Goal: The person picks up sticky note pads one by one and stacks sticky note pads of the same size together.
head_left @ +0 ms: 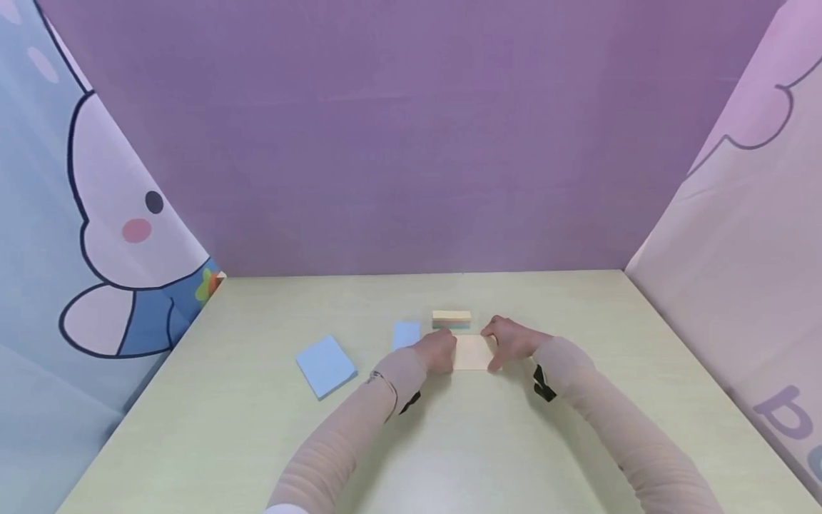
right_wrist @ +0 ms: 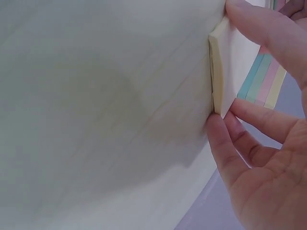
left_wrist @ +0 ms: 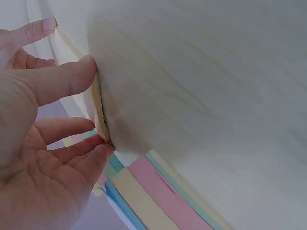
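A pale yellow sticky-note pad (head_left: 472, 353) lies flat on the table between my two hands. My left hand (head_left: 439, 351) pinches it at the left end; in the left wrist view, the thumb is on one edge of the pad (left_wrist: 100, 108) and fingertips are at its corner. At the other end my right hand (head_left: 516, 340) holds the pad (right_wrist: 219, 72) between thumb and fingers. Just beyond it stands a striped stack of coloured sticky notes (head_left: 452, 319). Partly behind my left wrist is a blue-topped piece (head_left: 406, 334). The left wrist view shows layered cream, pink and teal notes (left_wrist: 158, 196) close by.
A larger light blue square pad (head_left: 326, 366) lies turned at an angle, left of my left forearm. The pale wooden table (head_left: 462, 457) meets a purple cloth wall (head_left: 411, 143) at the back. Printed cloths hang on both sides.
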A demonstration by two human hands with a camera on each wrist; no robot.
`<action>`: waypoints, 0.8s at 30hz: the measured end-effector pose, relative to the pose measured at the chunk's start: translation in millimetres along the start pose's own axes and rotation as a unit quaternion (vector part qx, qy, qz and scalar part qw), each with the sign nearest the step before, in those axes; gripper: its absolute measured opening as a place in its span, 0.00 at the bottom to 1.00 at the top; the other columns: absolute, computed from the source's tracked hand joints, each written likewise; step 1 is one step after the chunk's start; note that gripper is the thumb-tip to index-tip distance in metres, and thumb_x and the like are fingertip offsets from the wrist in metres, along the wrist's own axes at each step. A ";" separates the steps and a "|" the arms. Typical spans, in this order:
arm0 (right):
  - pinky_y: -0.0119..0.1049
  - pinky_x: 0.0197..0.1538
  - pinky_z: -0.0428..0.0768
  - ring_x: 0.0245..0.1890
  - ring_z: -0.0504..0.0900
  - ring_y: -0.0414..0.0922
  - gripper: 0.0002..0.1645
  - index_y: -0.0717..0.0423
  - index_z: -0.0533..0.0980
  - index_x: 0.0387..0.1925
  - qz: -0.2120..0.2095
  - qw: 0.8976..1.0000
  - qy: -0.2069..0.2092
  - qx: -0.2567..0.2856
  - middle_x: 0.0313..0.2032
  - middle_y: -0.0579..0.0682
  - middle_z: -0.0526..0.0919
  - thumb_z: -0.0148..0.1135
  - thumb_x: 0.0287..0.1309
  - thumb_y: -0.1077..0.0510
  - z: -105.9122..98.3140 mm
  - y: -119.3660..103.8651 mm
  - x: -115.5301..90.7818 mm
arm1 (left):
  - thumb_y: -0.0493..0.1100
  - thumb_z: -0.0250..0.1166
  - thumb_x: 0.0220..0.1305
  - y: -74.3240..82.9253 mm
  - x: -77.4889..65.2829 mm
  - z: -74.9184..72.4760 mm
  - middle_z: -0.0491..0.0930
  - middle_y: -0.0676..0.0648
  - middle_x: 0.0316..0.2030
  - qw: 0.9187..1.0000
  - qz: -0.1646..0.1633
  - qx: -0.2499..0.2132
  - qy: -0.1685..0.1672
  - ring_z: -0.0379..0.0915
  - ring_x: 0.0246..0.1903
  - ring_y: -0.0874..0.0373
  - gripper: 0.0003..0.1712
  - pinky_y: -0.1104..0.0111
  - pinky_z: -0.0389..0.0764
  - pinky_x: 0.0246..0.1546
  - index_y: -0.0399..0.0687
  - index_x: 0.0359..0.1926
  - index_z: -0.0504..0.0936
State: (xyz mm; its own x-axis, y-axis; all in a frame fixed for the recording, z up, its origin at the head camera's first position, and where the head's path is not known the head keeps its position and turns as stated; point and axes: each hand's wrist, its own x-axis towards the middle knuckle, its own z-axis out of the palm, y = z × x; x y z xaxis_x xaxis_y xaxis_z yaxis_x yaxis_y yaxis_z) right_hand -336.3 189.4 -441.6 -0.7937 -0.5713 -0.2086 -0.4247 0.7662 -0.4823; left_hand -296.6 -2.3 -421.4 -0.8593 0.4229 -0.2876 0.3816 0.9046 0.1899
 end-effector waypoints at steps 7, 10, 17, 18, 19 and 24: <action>0.35 0.39 0.69 0.39 0.67 0.47 0.37 0.59 0.76 0.47 0.012 1.000 -0.002 0.014 0.45 0.55 0.70 0.77 0.26 0.58 2.5 3.3 0.4 | 0.36 0.64 0.51 1.5 -2.1 -0.5 0.71 0.49 0.41 1.000 -0.001 0.014 -0.007 0.65 0.28 0.59 0.11 0.73 0.70 0.30 0.42 0.39 0.77; 0.36 0.40 0.71 0.40 0.67 0.48 0.41 0.63 0.74 0.50 0.009 1.000 -0.004 0.006 0.47 0.57 0.70 0.77 0.27 0.57 1.1 3.3 -2.1 | 0.36 0.64 0.51 1.7 -1.9 -0.6 0.71 0.48 0.41 1.000 0.001 0.014 -0.007 0.65 0.28 0.59 0.11 0.73 0.70 0.30 0.42 0.38 0.77; 0.34 0.38 0.71 0.39 0.68 0.48 0.39 0.63 0.74 0.49 -0.012 1.000 -0.002 0.005 0.47 0.59 0.70 0.76 0.27 0.57 -1.8 2.4 -7.7 | 0.36 0.64 0.49 0.6 -2.0 0.2 0.70 0.49 0.39 1.000 0.003 0.004 -0.003 0.65 0.28 0.59 0.10 0.72 0.70 0.30 0.43 0.35 0.76; 0.34 0.38 0.71 0.38 0.68 0.48 0.38 0.62 0.75 0.49 -0.011 1.000 -0.003 0.012 0.47 0.59 0.70 0.76 0.28 0.57 -1.3 2.9 -7.2 | 0.36 0.64 0.49 0.3 -1.9 0.5 0.70 0.49 0.39 1.000 0.002 0.004 -0.002 0.65 0.28 0.59 0.10 0.72 0.70 0.30 0.43 0.35 0.76; 0.34 0.37 0.71 0.38 0.68 0.47 0.37 0.60 0.76 0.48 -0.008 1.000 -0.005 0.018 0.47 0.58 0.70 0.76 0.28 0.58 -0.8 3.4 -6.4 | 0.36 0.64 0.49 0.0 -2.0 0.9 0.70 0.49 0.39 1.000 0.002 0.003 -0.003 0.65 0.28 0.59 0.10 0.72 0.70 0.30 0.43 0.36 0.76; 0.34 0.37 0.71 0.38 0.68 0.47 0.41 0.61 0.74 0.53 0.011 1.000 -0.016 0.019 0.50 0.57 0.68 0.77 0.30 0.58 0.5 5.9 -2.8 | 0.36 0.64 0.49 -0.2 -0.5 3.0 0.70 0.49 0.41 1.000 -0.001 -0.004 -0.002 0.66 0.29 0.59 0.11 0.72 0.71 0.31 0.43 0.37 0.76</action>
State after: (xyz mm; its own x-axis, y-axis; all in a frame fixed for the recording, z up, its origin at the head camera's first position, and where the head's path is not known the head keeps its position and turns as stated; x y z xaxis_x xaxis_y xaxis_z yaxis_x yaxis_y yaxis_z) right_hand -336.4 195.4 -444.3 -0.7880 -0.5643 -0.2464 -0.3901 0.7672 -0.5091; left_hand -295.3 -2.6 -424.1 -0.8591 0.4210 -0.2911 0.3767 0.9051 0.1973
